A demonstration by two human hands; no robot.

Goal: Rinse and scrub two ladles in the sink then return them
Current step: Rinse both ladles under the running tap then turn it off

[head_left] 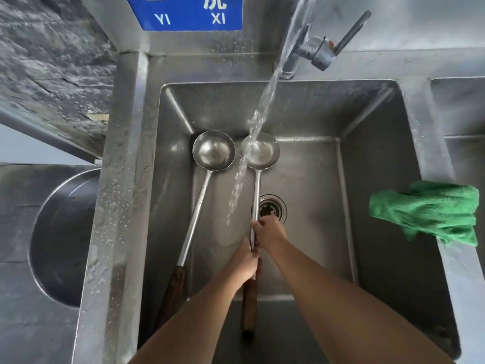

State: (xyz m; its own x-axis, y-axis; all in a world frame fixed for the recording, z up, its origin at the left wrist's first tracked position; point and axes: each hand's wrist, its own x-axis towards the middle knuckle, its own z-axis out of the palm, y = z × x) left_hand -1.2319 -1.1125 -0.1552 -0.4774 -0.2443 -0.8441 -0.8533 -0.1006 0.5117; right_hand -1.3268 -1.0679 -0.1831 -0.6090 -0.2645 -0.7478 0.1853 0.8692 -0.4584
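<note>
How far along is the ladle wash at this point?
Looks early. Both ladles are in the sink and the tap is running. In hand: the left hand and right hand grip the shaft of the right ladle, its bowl under the stream. To do: the left ladle lies untouched, the green cloth sits on the rim, and neither ladle is returned.

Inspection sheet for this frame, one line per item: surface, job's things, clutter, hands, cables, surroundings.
Surface: sink, steel and wet; faucet running.
Job's things: right ladle held by its handle, bowl at the water stream; left ladle lying in the sink, untouched.
Clutter: green cloth on the sink's right rim.
Hands: left hand and right hand both grip the right ladle's handle.
Cables: nothing seen.
Surroundings: blue sign above; round steel basin at left.
</note>
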